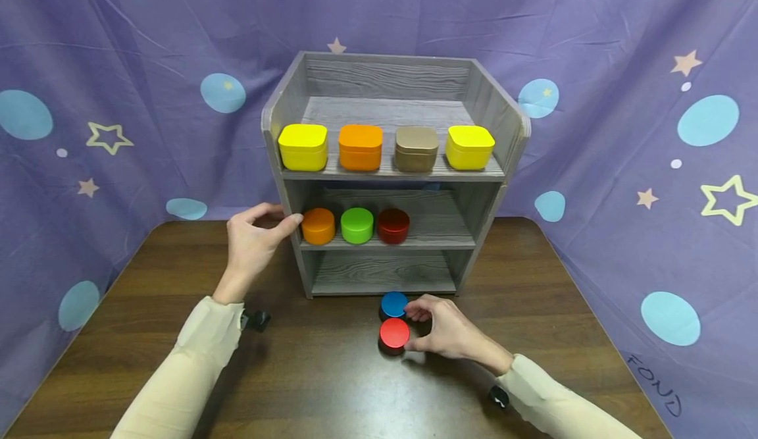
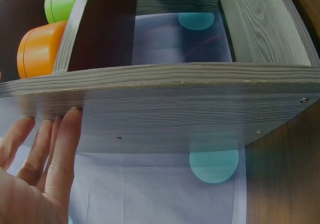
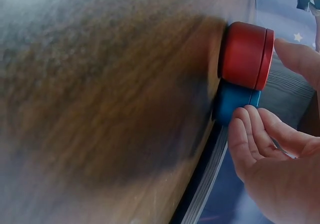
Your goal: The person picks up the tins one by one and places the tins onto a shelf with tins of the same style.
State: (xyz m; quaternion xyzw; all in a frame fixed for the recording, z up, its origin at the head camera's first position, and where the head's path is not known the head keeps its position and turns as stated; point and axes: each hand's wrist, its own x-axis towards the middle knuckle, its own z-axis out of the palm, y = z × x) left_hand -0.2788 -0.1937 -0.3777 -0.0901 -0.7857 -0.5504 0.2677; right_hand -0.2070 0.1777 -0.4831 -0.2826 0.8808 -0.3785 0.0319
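My left hand (image 1: 251, 238) holds the side panel of a grey wooden shelf unit (image 1: 385, 284), fingers along its outer face, thumb over the front edge. The thumb tip is right beside an orange round tin (image 1: 318, 226) on the middle shelf. A green round tin (image 1: 357, 226) and a dark red one (image 1: 393, 226) stand in line with it. On the table, my right hand (image 1: 447, 328) is beside a red round tin (image 1: 394, 335) and a blue round tin (image 1: 393, 305) behind it. Its fingertips (image 3: 245, 113) meet the blue tin; its thumb is close to the red lid.
Along the top shelf stand a yellow square tin (image 1: 303, 147), an orange square tin (image 1: 360, 147), a bronze one (image 1: 416, 149) and another yellow one (image 1: 470, 147). The unit stands on a brown wooden table (image 1: 320, 366), with a purple patterned cloth (image 1: 148, 24) behind and at the sides.
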